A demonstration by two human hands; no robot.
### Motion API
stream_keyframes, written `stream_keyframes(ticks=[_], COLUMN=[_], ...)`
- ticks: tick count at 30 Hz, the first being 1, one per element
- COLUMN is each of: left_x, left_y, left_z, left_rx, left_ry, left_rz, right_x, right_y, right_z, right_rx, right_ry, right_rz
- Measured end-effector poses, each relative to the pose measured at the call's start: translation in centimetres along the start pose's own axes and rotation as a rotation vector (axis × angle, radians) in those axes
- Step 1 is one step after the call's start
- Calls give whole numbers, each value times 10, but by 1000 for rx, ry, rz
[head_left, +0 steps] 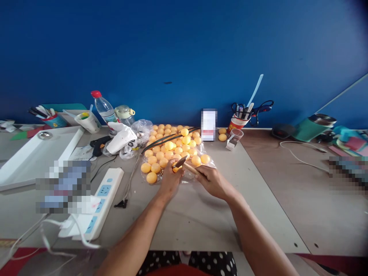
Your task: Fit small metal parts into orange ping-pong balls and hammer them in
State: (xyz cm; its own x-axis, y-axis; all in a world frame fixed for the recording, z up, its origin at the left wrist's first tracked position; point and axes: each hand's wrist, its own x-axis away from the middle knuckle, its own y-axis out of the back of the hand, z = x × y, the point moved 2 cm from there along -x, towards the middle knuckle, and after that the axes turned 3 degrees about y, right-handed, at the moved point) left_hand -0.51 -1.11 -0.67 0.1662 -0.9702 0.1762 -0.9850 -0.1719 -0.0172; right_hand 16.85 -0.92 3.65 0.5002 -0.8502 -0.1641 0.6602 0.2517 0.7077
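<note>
My right hand (pixel 211 179) is closed around the light wooden handle of a small hammer (pixel 190 167). Its dark, wedge-shaped metal head points left, over my left hand (pixel 170 180). The fingers of that hand curl around an orange ping-pong ball (pixel 176 168), which the hammer head partly hides. Whether the head touches the ball, I cannot tell. Just beyond both hands, many orange ping-pong balls (pixel 160 155) lie on and in a clear plastic bag (pixel 212 162). A dark strap (pixel 161 141) crosses over them.
On the left are a power strip (pixel 113 178) with cables, a white tray (pixel 69 140), a black glue gun (pixel 99 145) and a bottle (pixel 104 109). A phone (pixel 208 124) stands behind the balls. Rightward are a pen cup (pixel 237 123) and a green tumbler (pixel 309 128).
</note>
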Motion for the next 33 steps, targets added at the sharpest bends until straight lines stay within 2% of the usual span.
stream_keyframes(ticks=[6,13,24,29,33], left_x=[1,2,-3,-4,-4], left_y=[-1,-2,0,0,0], left_z=[-3,-3,8,9,8], left_rx=[-47,5,-62,-35,-81], left_ry=[-29,-8,-36,-41,-45], left_rz=[25,5,65,51,65], right_x=[0,0,0,0,1], right_y=[0,0,0,-2,-2], right_z=[0,1,0,2,1], right_rx=[-65,-56,-43,-17,-31], right_ry=[-35,-37,-17,37,23], right_rz=[1,16,4,26,7])
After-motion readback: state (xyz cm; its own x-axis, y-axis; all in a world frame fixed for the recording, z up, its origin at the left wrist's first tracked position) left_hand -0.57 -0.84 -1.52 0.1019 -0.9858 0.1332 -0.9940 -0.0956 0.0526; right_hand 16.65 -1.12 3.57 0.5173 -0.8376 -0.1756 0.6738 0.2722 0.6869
